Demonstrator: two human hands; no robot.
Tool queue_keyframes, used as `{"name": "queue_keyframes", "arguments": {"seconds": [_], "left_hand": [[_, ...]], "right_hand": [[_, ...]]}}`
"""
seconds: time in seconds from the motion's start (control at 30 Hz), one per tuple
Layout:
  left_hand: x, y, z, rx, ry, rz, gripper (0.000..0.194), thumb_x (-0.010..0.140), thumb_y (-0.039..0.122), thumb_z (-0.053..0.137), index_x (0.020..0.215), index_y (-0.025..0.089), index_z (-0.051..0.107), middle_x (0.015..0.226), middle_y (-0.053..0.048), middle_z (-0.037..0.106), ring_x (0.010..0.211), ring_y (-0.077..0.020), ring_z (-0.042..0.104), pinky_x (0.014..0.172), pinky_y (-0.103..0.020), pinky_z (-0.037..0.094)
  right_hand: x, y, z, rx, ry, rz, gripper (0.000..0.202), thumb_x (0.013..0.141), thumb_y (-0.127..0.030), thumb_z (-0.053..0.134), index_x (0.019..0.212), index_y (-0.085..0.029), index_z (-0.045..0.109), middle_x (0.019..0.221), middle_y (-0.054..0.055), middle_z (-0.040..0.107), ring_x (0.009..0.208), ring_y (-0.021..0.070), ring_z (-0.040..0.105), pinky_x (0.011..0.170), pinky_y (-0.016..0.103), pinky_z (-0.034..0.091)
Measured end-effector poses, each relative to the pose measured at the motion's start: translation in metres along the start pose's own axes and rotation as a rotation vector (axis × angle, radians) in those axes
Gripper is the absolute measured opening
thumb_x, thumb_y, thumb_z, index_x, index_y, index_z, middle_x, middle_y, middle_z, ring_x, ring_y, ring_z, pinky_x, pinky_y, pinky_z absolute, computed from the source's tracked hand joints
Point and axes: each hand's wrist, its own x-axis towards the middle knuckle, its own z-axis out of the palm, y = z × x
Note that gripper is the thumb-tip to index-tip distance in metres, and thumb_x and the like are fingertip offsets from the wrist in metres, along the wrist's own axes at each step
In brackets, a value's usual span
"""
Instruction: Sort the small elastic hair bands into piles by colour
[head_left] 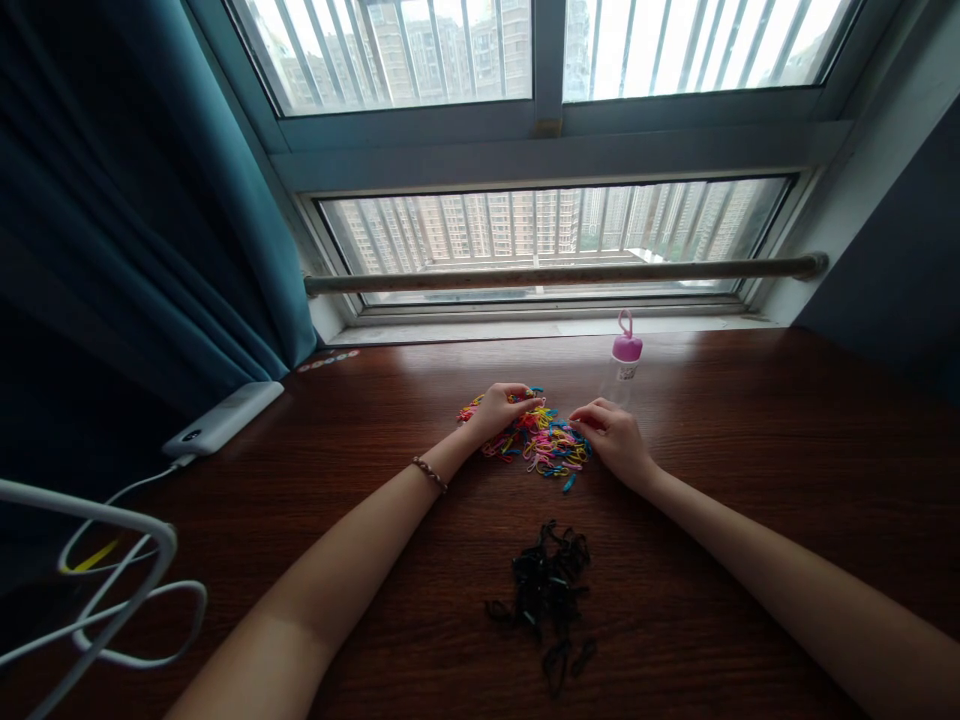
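A loose heap of small elastic bands (555, 450) in pink, yellow, blue and red lies on the brown wooden table (720, 580). Over the heap's upper left part is my left hand (498, 408), its thumb and fingers bent together among the bands. At the right edge of the heap, my right hand (613, 436) has its fingertips pinched close to the bands. What either set of fingertips holds is too small to make out. Nearer to me lies a separate pile of black elastic bands (551, 585), touched by neither hand.
Behind my right hand stands a clear bottle with a pink lid (627, 348). A white power strip (223, 418) and a looped white cable (142, 520) are on the left, beside a blue curtain (150, 180). A metal rail (562, 276) crosses the window at the back.
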Motion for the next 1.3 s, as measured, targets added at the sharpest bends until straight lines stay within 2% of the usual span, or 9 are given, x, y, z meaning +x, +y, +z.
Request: {"name": "queue_keyframes", "arguments": {"seconds": [0.23,0.43,0.67,1.0,1.17,1.3], "left_hand": [[0.001,-0.002,0.002,-0.102,-0.008,0.010,0.027,0.074,0.037,0.057,0.086,0.015,0.066,0.084,-0.004,0.068,0.080,-0.0173,0.061,0.073,-0.026,0.046],[0.002,-0.005,0.004,-0.269,-0.003,-0.082,0.026,0.071,0.033,0.061,0.088,0.013,0.057,0.076,-0.006,0.068,0.071,-0.0171,0.064,0.065,-0.028,0.050],[0.000,0.007,-0.004,-0.240,-0.033,-0.029,0.025,0.074,0.037,0.056,0.077,0.013,0.063,0.081,-0.006,0.068,0.083,-0.0182,0.062,0.078,-0.029,0.046],[0.000,0.017,-0.011,-0.388,-0.067,-0.015,0.026,0.076,0.028,0.050,0.066,0.011,0.068,0.080,-0.006,0.066,0.082,-0.0183,0.059,0.080,-0.028,0.043],[0.000,0.017,-0.011,-0.313,-0.044,0.018,0.031,0.078,0.035,0.051,0.067,0.012,0.068,0.077,-0.006,0.065,0.078,-0.0167,0.059,0.076,-0.026,0.042],[0.002,0.014,-0.009,-0.190,0.040,0.031,0.032,0.074,0.041,0.056,0.070,0.012,0.068,0.076,-0.006,0.065,0.074,-0.0158,0.058,0.069,-0.024,0.043]], "right_hand": [[0.000,0.004,0.002,0.029,-0.053,-0.013,0.018,0.081,-0.018,0.048,0.082,-0.020,0.066,0.076,0.003,0.058,0.071,0.0152,0.056,0.064,0.025,0.043],[-0.001,0.004,0.001,0.082,-0.033,-0.008,0.020,0.080,-0.016,0.047,0.084,-0.020,0.066,0.078,0.003,0.062,0.073,0.0154,0.057,0.065,0.026,0.044],[0.000,0.002,0.000,0.082,-0.025,-0.020,0.019,0.078,-0.017,0.049,0.084,-0.020,0.066,0.077,0.003,0.062,0.072,0.0155,0.058,0.064,0.026,0.044],[-0.002,-0.001,0.000,0.167,-0.033,0.004,0.019,0.080,-0.018,0.048,0.085,-0.019,0.066,0.068,0.002,0.060,0.057,0.0120,0.057,0.057,0.023,0.045],[0.000,-0.004,-0.003,0.185,-0.022,0.052,0.017,0.079,-0.019,0.050,0.083,-0.019,0.066,0.068,0.002,0.061,0.057,0.0122,0.057,0.059,0.024,0.046],[-0.004,-0.032,-0.003,0.276,-0.029,0.175,0.014,0.077,-0.021,0.054,0.082,-0.016,0.066,0.076,0.004,0.065,0.066,0.0148,0.061,0.062,0.025,0.047]]}}
